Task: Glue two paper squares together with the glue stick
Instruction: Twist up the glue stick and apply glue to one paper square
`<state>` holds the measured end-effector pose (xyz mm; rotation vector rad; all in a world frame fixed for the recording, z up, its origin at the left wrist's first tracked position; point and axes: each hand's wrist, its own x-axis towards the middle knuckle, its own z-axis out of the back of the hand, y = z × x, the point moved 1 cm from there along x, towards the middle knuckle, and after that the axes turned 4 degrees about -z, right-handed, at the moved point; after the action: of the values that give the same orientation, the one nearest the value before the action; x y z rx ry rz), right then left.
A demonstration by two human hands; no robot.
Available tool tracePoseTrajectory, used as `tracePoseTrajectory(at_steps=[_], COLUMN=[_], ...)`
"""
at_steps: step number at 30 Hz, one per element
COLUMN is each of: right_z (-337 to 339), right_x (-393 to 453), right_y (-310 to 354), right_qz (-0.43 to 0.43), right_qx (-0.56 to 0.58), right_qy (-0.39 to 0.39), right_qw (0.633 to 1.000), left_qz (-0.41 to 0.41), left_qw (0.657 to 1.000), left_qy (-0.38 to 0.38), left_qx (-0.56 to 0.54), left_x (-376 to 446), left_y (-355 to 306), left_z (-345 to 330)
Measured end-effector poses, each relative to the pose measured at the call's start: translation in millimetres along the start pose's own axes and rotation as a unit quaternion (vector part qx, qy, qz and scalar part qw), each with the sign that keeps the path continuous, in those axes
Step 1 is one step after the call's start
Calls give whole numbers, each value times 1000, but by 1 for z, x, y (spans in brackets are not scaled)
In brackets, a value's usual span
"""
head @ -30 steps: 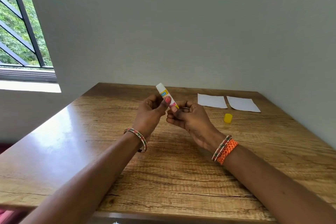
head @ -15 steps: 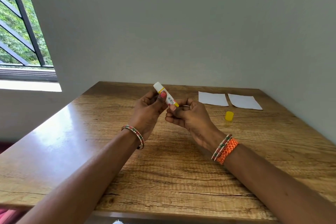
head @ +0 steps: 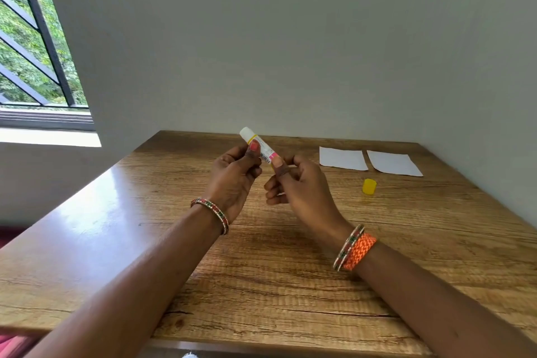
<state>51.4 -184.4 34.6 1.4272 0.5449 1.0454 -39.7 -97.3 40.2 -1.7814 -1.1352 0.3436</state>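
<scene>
Both hands hold the uncapped glue stick [head: 259,144] above the middle of the wooden table [head: 290,270], its white tip tilted up and to the left. My left hand [head: 234,179] grips the tube's upper part with thumb and fingers. My right hand [head: 296,183] pinches its lower end between thumb and forefinger. Two white paper squares lie side by side at the far right of the table, one [head: 342,158] to the left of the other [head: 393,163]. The yellow cap [head: 369,186] stands on the table in front of them.
A grey wall closes the table's far and right sides. A barred window [head: 35,46] is at the upper left. Bangles circle both wrists.
The glue stick has turned in my fingers, showing a different part of its label, and both hands have lifted slightly. The papers and cap have stayed put.
</scene>
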Motion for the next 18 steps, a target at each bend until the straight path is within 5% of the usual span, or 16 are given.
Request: tracePoseTrajectory(at_steps=[7, 13, 18], right_z=[3, 4, 8], right_x=[-3, -6, -6], right_y=[7, 12, 16], right_qz=[262, 349, 343], right_qx=[-238, -387, -341], right_qy=[-102, -98, -90], right_qw=[929, 848, 871], left_qz=[8, 38, 48], left_qw=[1000, 999, 999], left_qy=[-28, -17, -7], left_qx=[-12, -19, -12], left_x=[-2, -4, -4], left_y=[-6, -4, -5], left_z=[1, 0, -1])
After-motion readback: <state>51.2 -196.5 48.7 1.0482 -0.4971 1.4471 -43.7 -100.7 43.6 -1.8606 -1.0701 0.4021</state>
